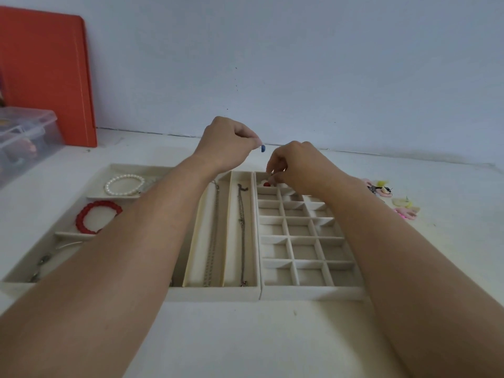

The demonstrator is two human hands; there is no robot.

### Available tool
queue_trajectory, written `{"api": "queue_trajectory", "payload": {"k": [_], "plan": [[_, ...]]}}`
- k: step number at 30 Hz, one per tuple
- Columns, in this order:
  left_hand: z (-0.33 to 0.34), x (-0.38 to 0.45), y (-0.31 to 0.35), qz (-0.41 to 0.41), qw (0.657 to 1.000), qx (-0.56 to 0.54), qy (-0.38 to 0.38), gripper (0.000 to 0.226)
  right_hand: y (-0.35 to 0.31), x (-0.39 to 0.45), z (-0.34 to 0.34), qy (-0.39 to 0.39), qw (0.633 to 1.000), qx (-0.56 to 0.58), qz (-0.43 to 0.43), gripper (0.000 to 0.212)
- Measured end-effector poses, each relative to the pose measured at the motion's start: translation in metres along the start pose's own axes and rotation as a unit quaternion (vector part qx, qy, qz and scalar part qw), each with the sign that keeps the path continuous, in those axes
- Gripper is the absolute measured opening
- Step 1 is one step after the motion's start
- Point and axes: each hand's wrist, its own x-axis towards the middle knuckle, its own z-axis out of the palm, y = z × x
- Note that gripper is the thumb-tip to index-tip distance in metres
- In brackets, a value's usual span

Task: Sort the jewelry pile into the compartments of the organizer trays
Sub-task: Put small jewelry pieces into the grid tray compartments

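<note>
Left hand (pixel 227 143) raised above the far end of the trays, fingers (pixel 252 137) curled, pinching a small blue piece (pixel 263 148) that hangs just below the fingertips, clear of the trays

Right hand (pixel 296 166) just right of and lower than the left, fingers (pixel 274 166) bunched and pointing down into the far-left cell of the grid tray (pixel 308 291). They seem to pinch something tiny; can't tell what. A red bead (pixel 266 184) lies in that same cell, right under the fingertips, touching or nearly touching them, can't tell which

Grid tray sits under the right forearm; the other cells in view look bare

Left of the right-hand fingers, beside the grid tray: slot tray (pixel 218 294) with long lanes. One chain (pixel 211 241) lies along the middle lane, a thinner chain (pixel 241 236) in the lane next to the grid tray

Further left, under and beyond the left forearm: third tray (pixel 16 279). Pearl bracelet (pixel 124 184) in its far compartment, red bracelet (pixel 96 216) in the next one toward the person, some metal bits (pixel 41 266) in the nearest one, partly hidden by the arm

Pile (pixel 392 199) of pink and yellow pieces lies on the bench (pixel 245 336) to the right of the right-hand fingers, outside the trays

Far left of the left hand: clear box (pixel 27 137) on the bench, orange board (pixel 46 77) leaning on the wall behind it
</note>
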Motion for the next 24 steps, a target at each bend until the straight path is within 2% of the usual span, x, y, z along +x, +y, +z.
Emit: {"api": "queue_trajectory", "payload": {"k": [3, 9, 17, 21, 24], "plan": [[-0.001, 0.000, 0.000, 0.000, 1.000, -0.002, -0.003, 0.008, -0.001, -0.002, 0.002, -0.022, 1.000, 0.013, -0.004, 0.006], [-0.002, -0.002, 0.003, 0.006, 1.000, -0.005, 0.002, 0.013, -0.006, -0.003, 0.003, -0.034, 0.999, -0.024, -0.009, 0.010], [-0.001, -0.004, 0.002, 0.008, 1.000, -0.014, -0.013, 0.010, -0.003, -0.005, -0.002, -0.055, 0.997, -0.020, 0.049, 0.018], [-0.001, -0.006, 0.004, 0.008, 1.000, -0.020, -0.013, 0.006, -0.002, -0.006, -0.009, -0.036, 0.998, 0.016, 0.057, 0.010], [0.000, -0.005, 0.005, 0.004, 1.000, -0.015, -0.007, 0.015, 0.004, -0.004, -0.016, 0.012, 0.997, 0.042, 0.070, 0.010]]}}
